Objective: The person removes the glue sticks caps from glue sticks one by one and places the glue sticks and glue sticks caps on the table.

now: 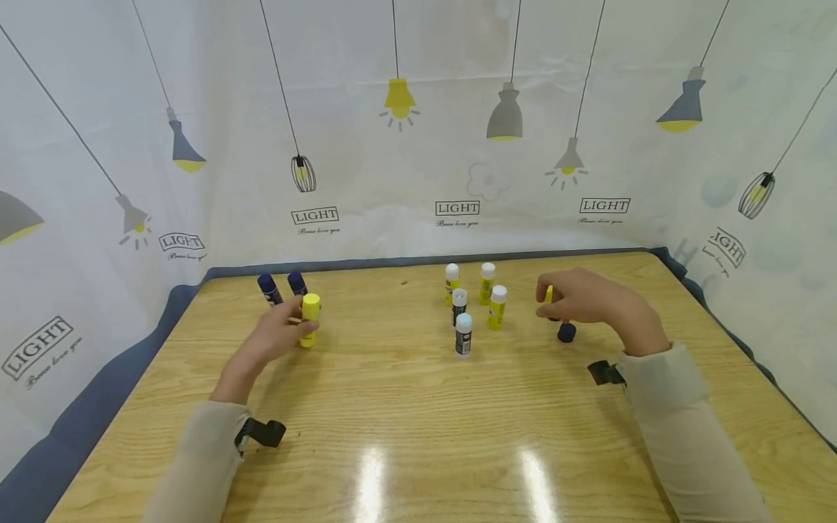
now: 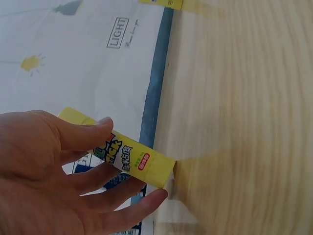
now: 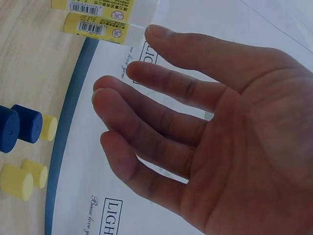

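Observation:
In the head view my left hand holds a yellow glue stick upright, its lower end close to the table. Seen from the left wrist, thumb and fingers grip the printed glue stick across its middle. Two glue sticks with dark blue caps, one the left glue stick, stand just behind that hand. My right hand hovers over loose caps at the right with nothing in its fingers. Below it are a dark blue cap and a partly hidden yellow cap. More blue caps and yellow caps show in the right wrist view.
Several white-topped glue sticks stand between the hands, some yellow like this glue stick, others black-labelled like this front glue stick. A lamp-printed curtain hangs along the far and side edges of the wooden table.

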A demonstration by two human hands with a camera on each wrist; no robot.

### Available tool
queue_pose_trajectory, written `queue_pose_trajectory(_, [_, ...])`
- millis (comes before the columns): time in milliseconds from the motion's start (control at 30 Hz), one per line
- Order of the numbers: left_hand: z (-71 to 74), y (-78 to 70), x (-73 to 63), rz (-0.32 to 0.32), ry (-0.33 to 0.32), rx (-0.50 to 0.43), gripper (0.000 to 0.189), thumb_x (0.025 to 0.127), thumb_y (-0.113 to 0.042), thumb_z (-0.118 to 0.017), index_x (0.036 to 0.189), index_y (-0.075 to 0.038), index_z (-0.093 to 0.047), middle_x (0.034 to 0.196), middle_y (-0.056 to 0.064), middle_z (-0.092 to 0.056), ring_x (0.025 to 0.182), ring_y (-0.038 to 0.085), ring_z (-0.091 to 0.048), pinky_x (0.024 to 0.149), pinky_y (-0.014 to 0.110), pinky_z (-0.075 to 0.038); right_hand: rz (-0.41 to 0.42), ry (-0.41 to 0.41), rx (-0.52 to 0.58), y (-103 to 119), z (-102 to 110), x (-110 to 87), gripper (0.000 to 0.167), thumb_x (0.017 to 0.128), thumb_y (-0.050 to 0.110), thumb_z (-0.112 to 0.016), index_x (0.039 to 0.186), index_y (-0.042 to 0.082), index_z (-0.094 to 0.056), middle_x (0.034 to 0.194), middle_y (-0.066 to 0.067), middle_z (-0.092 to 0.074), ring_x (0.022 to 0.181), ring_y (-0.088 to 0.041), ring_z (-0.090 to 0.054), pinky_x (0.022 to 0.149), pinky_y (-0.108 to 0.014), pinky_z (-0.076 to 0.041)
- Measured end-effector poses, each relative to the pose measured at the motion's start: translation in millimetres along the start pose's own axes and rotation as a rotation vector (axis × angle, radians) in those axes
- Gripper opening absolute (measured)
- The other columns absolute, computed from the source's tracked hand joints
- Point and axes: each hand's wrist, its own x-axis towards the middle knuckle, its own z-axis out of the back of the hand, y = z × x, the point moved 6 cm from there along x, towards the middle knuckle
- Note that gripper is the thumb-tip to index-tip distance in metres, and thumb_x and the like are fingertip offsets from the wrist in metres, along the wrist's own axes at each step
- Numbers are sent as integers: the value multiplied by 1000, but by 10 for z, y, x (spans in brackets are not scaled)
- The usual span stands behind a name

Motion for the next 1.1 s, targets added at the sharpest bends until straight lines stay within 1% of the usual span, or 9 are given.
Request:
queue_pose_trajectory(100, [-68, -66, 3, -34, 10, 41, 60, 108, -22, -57, 159, -1, -33, 145, 34, -50, 135, 52, -50, 102, 56, -53, 19, -12, -6, 61, 17, -22, 29, 103, 28, -64, 121, 5, -63, 85, 0, -72, 72, -18, -66, 66, -33, -50])
queue_pose_trajectory(167, [-115, -118, 1, -62, 17, 56, 61, 107, -22, -58, 159, -1, -33, 144, 35, -51, 133, 53, -53, 100, 55, -55, 26, -24, -13, 90, 26, -36, 28, 103, 28, -64, 120, 6, -63, 86, 0, -72, 73, -18, -66, 66, -33, -50])
queue_pose_trajectory(333, [-218, -232, -21, -108, 25, 82, 54, 106, -22, -60, 153, -2, -42, 141, 36, -54, 129, 53, -57, 94, 51, -59, 38, -55, -27, 157, 54, -77, 24, 102, 27, -65, 118, 9, -64, 87, -1, -72, 73, -19, -67, 66, -33, -49])
queue_pose_trajectory(400, [-263, -264, -25, -113, 29, 82, 52, 106, -22, -61, 152, -5, -45, 140, 35, -55, 128, 52, -58, 94, 51, -59, 47, -64, -31, 181, 62, -88, 24, 102, 26, -65, 118, 9, -64, 87, -1, -71, 71, -18, -65, 66, -33, -49])
queue_pose_trajectory(467, [-307, -310, -37, -128, 34, 85, 52, 106, -22, -61, 152, -4, -44, 140, 35, -55, 128, 52, -58, 94, 51, -59, 59, -68, -27, 207, 66, -95, 24, 103, 27, -64, 119, 10, -64, 87, -1, -70, 70, -17, -62, 67, -33, -49])
queue_pose_trajectory(567, [-385, -359, -34, -142, 42, 83, 52, 106, -21, -61, 152, -5, -45, 139, 33, -56, 127, 51, -59, 94, 51, -59, 83, -68, 1, 241, 64, -95, 25, 104, 28, -63, 122, 10, -63, 87, -1, -70, 70, -15, -61, 68, -34, -50])
queue_pose_trajectory(800, [-542, -486, -21, -183, 66, 72, 47, 105, -20, -62, 148, -6, -49, 135, 30, -60, 123, 47, -63, 90, 47, -61, 166, -78, 89, 344, 67, -68, 28, 106, 29, -60, 127, 10, -60, 95, -1, -74, 80, -12, -67, 73, -35, -57])
queue_pose_trajectory(933, [-626, -546, -38, -195, 78, 70, 44, 105, -20, -62, 145, -8, -52, 135, 28, -61, 121, 44, -64, 88, 45, -61, 204, -105, 93, 391, 58, -53, 27, 106, 27, -61, 126, 9, -62, 93, 0, -74, 78, -12, -67, 71, -33, -57])
queue_pose_trajectory(1100, [-710, -620, -99, -187, 105, 66, 47, 105, -20, -62, 148, -7, -50, 136, 28, -61, 122, 43, -64, 91, 46, -60, 259, -128, 73, 474, 27, -28, 24, 105, 24, -63, 124, 9, -64, 88, 2, -74, 76, -11, -67, 71, -33, -57])
